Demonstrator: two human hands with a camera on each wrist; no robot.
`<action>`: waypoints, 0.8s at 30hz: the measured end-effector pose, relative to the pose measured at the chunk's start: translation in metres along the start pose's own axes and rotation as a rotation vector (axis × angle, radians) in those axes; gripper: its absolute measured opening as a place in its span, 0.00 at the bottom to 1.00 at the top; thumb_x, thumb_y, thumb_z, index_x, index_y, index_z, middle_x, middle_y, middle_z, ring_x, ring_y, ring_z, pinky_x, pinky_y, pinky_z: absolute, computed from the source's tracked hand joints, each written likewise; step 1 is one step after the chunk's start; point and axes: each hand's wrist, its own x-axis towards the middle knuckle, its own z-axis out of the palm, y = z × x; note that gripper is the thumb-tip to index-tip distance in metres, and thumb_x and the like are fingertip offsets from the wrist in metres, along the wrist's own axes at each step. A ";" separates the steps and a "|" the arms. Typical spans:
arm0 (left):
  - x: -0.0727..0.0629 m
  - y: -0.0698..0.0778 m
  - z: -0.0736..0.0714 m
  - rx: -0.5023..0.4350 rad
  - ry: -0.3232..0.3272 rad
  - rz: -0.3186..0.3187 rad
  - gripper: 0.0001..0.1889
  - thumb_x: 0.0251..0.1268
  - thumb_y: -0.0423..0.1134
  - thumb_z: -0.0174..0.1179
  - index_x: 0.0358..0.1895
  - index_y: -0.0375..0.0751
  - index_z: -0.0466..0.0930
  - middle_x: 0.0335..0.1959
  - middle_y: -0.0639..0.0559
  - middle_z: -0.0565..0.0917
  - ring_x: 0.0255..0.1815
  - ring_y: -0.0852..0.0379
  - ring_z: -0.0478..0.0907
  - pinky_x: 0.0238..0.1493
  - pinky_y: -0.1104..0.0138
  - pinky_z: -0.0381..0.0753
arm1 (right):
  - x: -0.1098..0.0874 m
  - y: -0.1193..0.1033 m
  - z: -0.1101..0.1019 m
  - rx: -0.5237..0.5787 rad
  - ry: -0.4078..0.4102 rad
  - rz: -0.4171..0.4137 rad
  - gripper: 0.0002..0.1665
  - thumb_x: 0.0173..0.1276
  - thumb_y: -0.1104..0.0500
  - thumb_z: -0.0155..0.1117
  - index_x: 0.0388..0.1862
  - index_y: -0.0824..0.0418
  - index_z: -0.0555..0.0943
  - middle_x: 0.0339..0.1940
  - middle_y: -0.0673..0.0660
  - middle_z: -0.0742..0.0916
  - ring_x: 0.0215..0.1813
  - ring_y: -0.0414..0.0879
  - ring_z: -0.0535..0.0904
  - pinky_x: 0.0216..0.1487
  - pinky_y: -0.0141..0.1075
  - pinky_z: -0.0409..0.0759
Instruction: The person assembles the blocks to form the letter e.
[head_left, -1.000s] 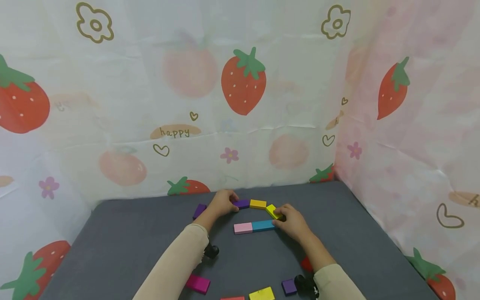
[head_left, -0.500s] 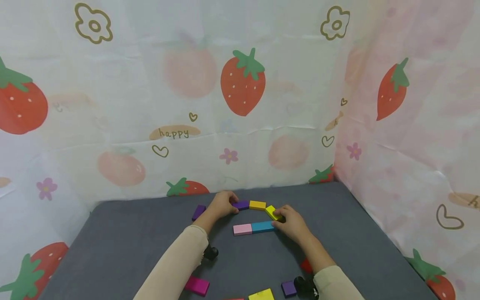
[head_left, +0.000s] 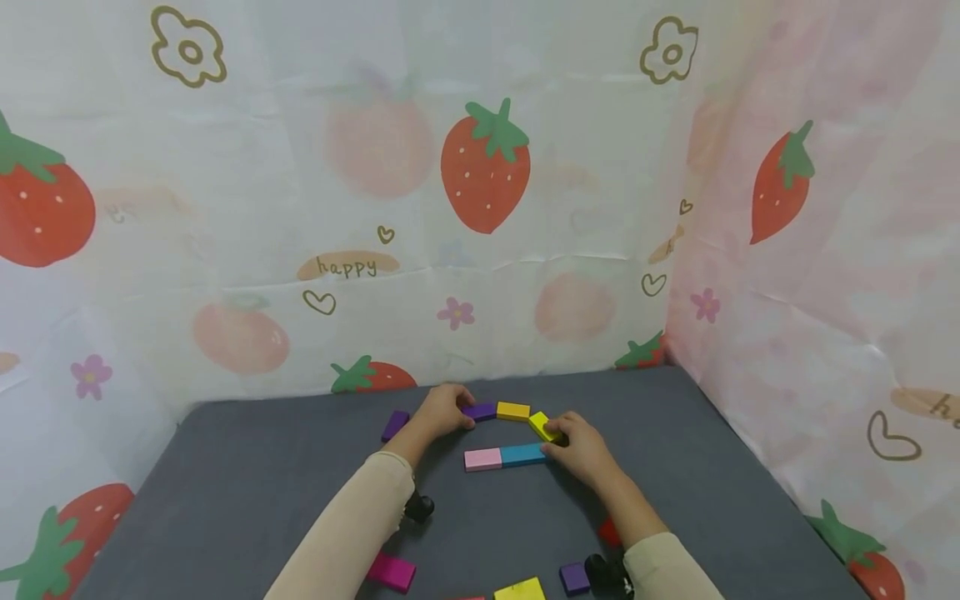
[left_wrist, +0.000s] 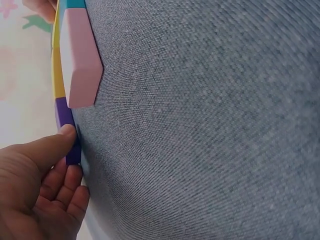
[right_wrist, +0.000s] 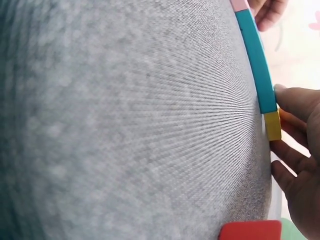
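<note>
In the head view, my left hand pinches the left end of a purple block between thumb and fingers; the left wrist view shows the thumb on this purple block. An orange-yellow block adjoins it on the right. Beyond that is a slanted yellow block, pinched at its right end by my right hand. Closer to me, a pink block and a blue block lie end to end. Part of the blue block's right end is hidden by the right hand.
Another purple block lies left of the left hand. Near the front are a magenta block, a yellow block, a purple block and a red block, partly covered by the right forearm. A patterned curtain borders the grey tabletop.
The head view has shifted very slightly. Both hands keep their holds, and the blocks show no clear movement.
</note>
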 end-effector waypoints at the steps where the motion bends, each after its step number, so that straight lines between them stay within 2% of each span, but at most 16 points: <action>1: 0.000 0.000 0.000 0.002 -0.002 0.001 0.17 0.57 0.35 0.77 0.49 0.41 0.86 0.46 0.48 0.86 0.47 0.52 0.81 0.57 0.56 0.80 | 0.000 0.000 0.000 0.000 0.000 0.002 0.21 0.67 0.57 0.75 0.58 0.60 0.85 0.53 0.52 0.83 0.56 0.51 0.81 0.59 0.49 0.80; 9: -0.004 0.004 -0.004 0.014 -0.014 -0.008 0.17 0.58 0.33 0.76 0.51 0.40 0.85 0.47 0.46 0.85 0.49 0.50 0.80 0.59 0.55 0.79 | 0.002 -0.002 -0.002 -0.002 -0.011 0.002 0.22 0.67 0.57 0.75 0.58 0.61 0.85 0.54 0.53 0.82 0.56 0.52 0.80 0.59 0.49 0.80; 18: -0.008 -0.004 -0.006 0.007 -0.016 -0.038 0.17 0.59 0.32 0.74 0.52 0.41 0.85 0.49 0.47 0.85 0.53 0.50 0.81 0.61 0.55 0.79 | 0.002 -0.005 0.002 -0.009 -0.037 -0.009 0.22 0.67 0.56 0.74 0.59 0.61 0.84 0.54 0.53 0.82 0.56 0.52 0.80 0.58 0.49 0.80; 24: -0.010 -0.002 -0.024 -0.048 -0.032 0.024 0.19 0.59 0.32 0.74 0.54 0.37 0.83 0.52 0.44 0.85 0.57 0.47 0.80 0.63 0.54 0.78 | 0.002 -0.005 -0.002 -0.004 -0.033 -0.002 0.22 0.67 0.58 0.74 0.59 0.62 0.84 0.55 0.55 0.82 0.56 0.53 0.80 0.59 0.50 0.80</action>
